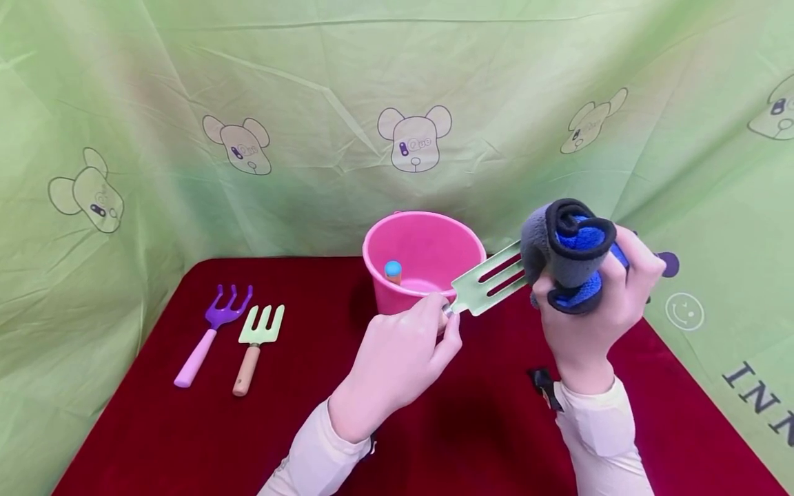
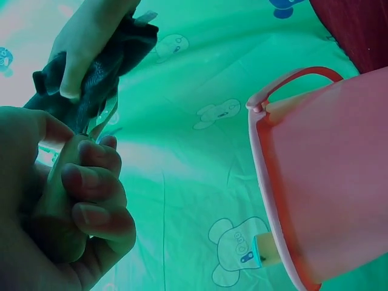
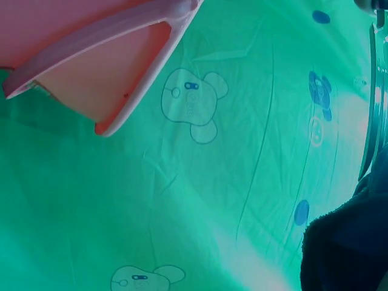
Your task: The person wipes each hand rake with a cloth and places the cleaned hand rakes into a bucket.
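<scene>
My left hand (image 1: 393,355) grips the wooden handle (image 2: 57,227) of a light green garden fork (image 1: 474,293), its fingers curled round it in the left wrist view. The fork points up to the right, its flat tines running into a bunched blue and grey cloth (image 1: 577,269) with black edging. My right hand (image 1: 592,337) holds that cloth, thumb and fingers bent around it; the tine tips are hidden there. In the right wrist view, only a dark part of the cloth (image 3: 345,251) shows at the lower right.
Behind the left hand stands a pink bucket (image 1: 387,296), with a blue-topped orange thing (image 1: 393,271) inside. To the left, a purple rake (image 1: 211,331) with a pink handle lies beside another green fork (image 1: 257,337) on the red table (image 1: 298,441). Green printed curtains (image 1: 322,179) surround the table.
</scene>
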The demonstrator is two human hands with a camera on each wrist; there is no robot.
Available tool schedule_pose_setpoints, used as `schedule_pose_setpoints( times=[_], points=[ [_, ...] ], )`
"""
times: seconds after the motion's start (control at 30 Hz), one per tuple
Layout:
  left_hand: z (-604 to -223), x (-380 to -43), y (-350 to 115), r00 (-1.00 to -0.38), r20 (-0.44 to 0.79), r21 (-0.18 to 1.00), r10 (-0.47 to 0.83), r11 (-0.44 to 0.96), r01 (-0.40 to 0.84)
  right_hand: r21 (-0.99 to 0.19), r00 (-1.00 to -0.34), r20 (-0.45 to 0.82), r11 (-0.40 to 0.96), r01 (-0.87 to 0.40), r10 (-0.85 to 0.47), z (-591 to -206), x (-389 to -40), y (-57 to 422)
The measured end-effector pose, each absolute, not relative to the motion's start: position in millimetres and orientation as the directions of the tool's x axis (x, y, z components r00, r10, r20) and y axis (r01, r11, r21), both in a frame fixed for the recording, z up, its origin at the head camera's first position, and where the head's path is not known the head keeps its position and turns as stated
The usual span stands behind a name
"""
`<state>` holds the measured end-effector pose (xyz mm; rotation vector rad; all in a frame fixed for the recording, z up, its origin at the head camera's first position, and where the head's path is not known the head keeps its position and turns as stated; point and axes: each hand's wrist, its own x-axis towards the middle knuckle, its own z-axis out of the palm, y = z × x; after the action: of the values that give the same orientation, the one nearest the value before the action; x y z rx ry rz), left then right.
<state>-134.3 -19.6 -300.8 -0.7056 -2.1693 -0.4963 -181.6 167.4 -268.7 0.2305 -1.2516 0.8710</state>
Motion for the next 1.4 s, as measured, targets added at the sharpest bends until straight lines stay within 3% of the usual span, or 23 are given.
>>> schedule_pose_setpoints(
  times=[0.2, 0.43, 0.77, 0.87, 1.23, 1.4],
  points=[
    [-299.9, -137.2, -24.0, -0.535, 0.783, 0.083, 0.318, 0.799, 0.596, -0.287, 0.097, 0.87, 0.656, -0.698, 0.484, -265.1, -178.6, 170.7],
    [-299.3, -140.6, -28.0, -0.57, 0.772, 0.13, 0.279, 0.809, 0.573, -0.247, 0.184, 0.831, 0.645, -0.723, 0.525, -258.4, -166.8, 160.3],
    [-298.9, -141.4, -29.0, -0.62, 0.749, 0.198, 0.235, 0.813, 0.547, -0.104, 0.255, 0.874, 0.673, -0.733, 0.413, -273.9, -159.1, 145.4],
    [-298.3, -141.0, -29.3, -0.626, 0.746, 0.206, 0.227, 0.815, 0.542, -0.047, 0.237, 0.908, 0.648, -0.76, 0.345, -273.8, -152.3, 133.8],
    [-300.3, -138.2, -31.6, -0.641, 0.733, 0.24, 0.225, 0.797, 0.555, 0.034, 0.052, 0.999, 0.567, -0.823, 0.015, -280.7, -141.0, 116.6],
    [-301.7, -136.5, -32.8, -0.642, 0.728, 0.24, 0.239, 0.788, 0.566, 0.054, 0.023, 0.998, 0.572, -0.818, -0.062, -285.3, -143.3, 115.5]
  ],
)
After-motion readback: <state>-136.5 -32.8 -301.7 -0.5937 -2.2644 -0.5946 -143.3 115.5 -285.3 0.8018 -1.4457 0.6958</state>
